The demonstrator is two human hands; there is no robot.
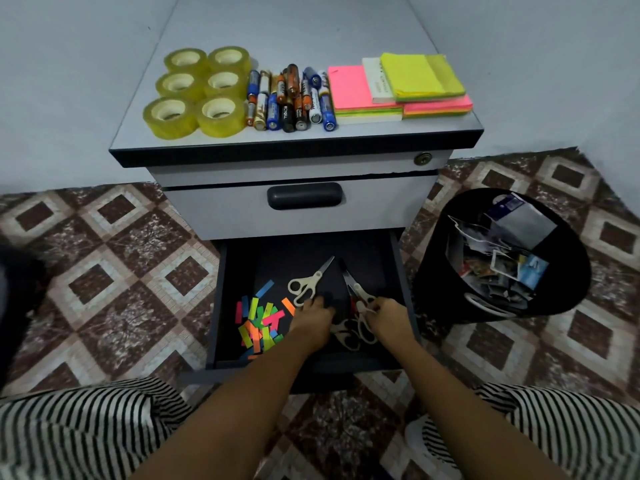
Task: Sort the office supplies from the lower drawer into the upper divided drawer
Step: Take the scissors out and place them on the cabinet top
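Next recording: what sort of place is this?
Probably an office or home workspace: a grey drawer cabinet with a lock, tape rolls, batteries and sticky notes on its top, and a black wastebasket of paper scraps beside it on a tiled floor.

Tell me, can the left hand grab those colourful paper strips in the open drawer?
Probably yes. The colourful paper strips lie uncovered in the lower drawer right beside the left hand, with nothing between. It is at the white-handled scissors, so it would leave those first.
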